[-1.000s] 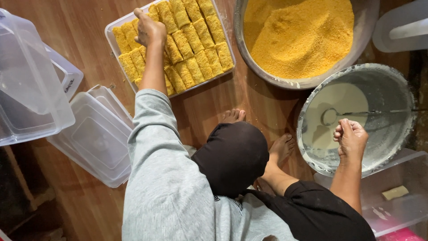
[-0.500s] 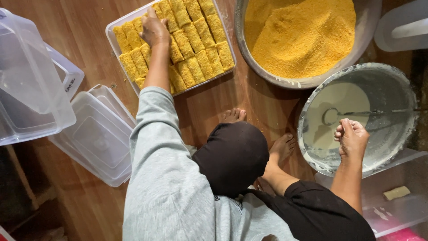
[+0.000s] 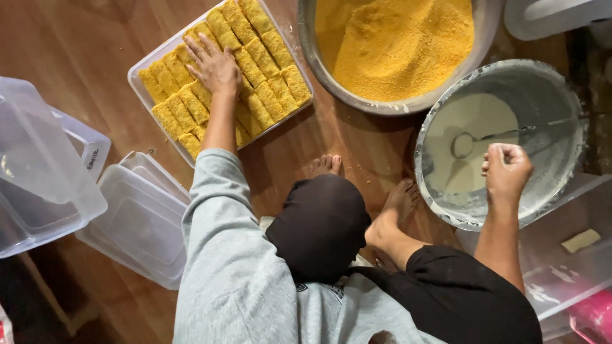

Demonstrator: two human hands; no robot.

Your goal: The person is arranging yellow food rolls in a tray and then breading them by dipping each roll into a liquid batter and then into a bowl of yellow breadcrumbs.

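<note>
Left hand: fingers spread flat on breaded sticks in tray.
Right hand: fingers curled together above batter bowl.

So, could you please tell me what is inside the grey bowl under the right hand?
The grey bowl holds pale batter with a ladle in it; the right hand covers part.

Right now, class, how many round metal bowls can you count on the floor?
2: a bowl of yellow crumbs at top centre, and a bowl of white batter right of it, under the right hand.
</note>
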